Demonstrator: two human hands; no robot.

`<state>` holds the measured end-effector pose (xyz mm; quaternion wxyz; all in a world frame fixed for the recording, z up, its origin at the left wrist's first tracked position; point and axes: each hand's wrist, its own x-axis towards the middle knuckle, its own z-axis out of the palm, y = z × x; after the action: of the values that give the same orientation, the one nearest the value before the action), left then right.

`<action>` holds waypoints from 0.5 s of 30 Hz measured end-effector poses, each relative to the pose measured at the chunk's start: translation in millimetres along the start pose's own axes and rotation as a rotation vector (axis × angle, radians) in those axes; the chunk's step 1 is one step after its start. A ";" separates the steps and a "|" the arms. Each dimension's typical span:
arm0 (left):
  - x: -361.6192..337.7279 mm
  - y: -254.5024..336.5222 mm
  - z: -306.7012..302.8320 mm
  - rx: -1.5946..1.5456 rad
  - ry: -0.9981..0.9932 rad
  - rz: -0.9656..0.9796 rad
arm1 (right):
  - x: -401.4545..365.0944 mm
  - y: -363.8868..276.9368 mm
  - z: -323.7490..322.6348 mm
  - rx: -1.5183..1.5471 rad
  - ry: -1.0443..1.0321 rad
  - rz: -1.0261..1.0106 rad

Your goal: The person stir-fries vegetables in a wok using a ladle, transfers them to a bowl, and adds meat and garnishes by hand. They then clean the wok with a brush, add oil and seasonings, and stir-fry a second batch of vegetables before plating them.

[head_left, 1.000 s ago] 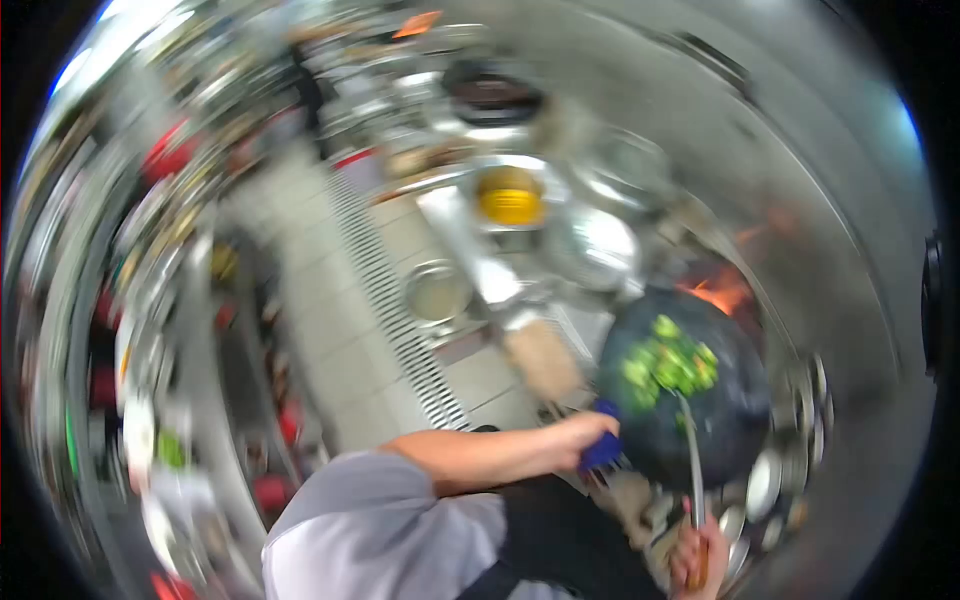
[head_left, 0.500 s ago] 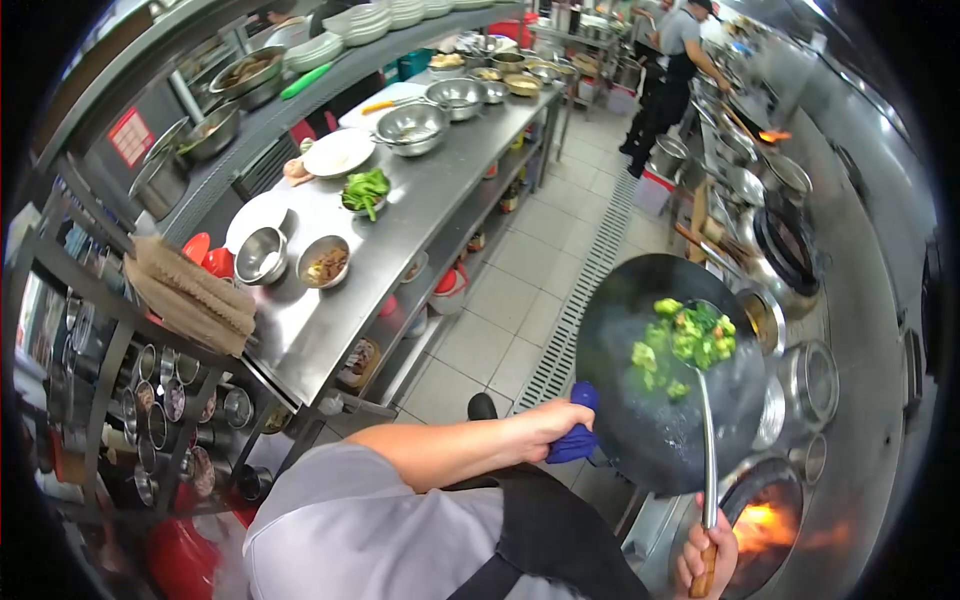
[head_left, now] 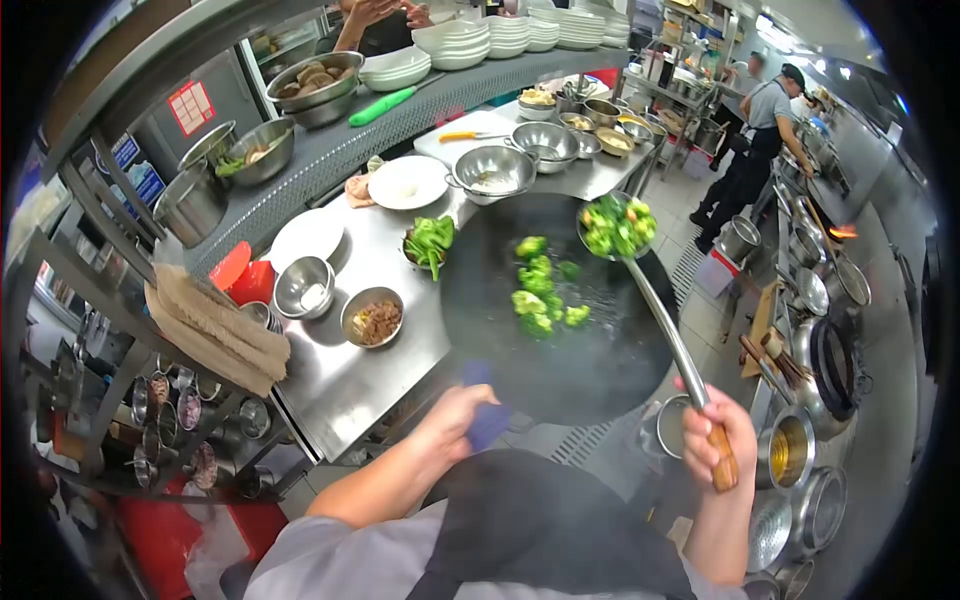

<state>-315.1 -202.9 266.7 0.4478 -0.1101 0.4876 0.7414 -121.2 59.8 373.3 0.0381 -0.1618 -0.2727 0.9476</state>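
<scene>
My left hand point(head_left: 455, 420) grips the near-left edge of a black wok point(head_left: 610, 370) through a folded purple-blue cloth point(head_left: 488, 425). Several green broccoli pieces point(head_left: 535, 285) lie in the middle of the wok. In my right hand point(head_left: 720, 440) is the wooden handle of a long metal ladle point(head_left: 668, 315), my fingers wrapped round it. Its bowl, heaped with broccoli and other green and pinkish bits, is over the far right part of the wok. The wok is held up near the steel table, its left side overlapping the table's edge from this view.
On the steel table point(head_left: 330, 400) stand a bowl of brown food point(head_left: 372, 318), a bowl of green vegetables point(head_left: 428, 245) and white plates point(head_left: 408, 183). Pots and a strainer point(head_left: 770, 525) line the stove side at right. A co-worker point(head_left: 770, 130) stands farther down the aisle.
The wok has swung left, away from the flaming burner to the table side. The ladle has been raised with a heap of broccoli in it, and my view has turned left.
</scene>
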 end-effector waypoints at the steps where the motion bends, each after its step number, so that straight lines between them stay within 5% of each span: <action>1: -3.6 5.7 -4.2 -0.068 0.094 0.030 | 20.9 -10.4 7.4 0.003 -0.039 0.017; 8: -32.2 33.0 -37.1 -0.229 0.324 0.229 | 192.0 -73.8 30.6 -0.163 -0.213 0.138; 15: -21.7 20.7 -11.1 -0.410 0.723 0.500 | 385.3 -88.7 5.5 -0.873 -0.106 0.069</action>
<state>-321.6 -226.7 287.1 0.0267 -0.3260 0.4674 0.8213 -488.4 194.1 314.5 -0.0794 -0.1227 -0.6435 0.7514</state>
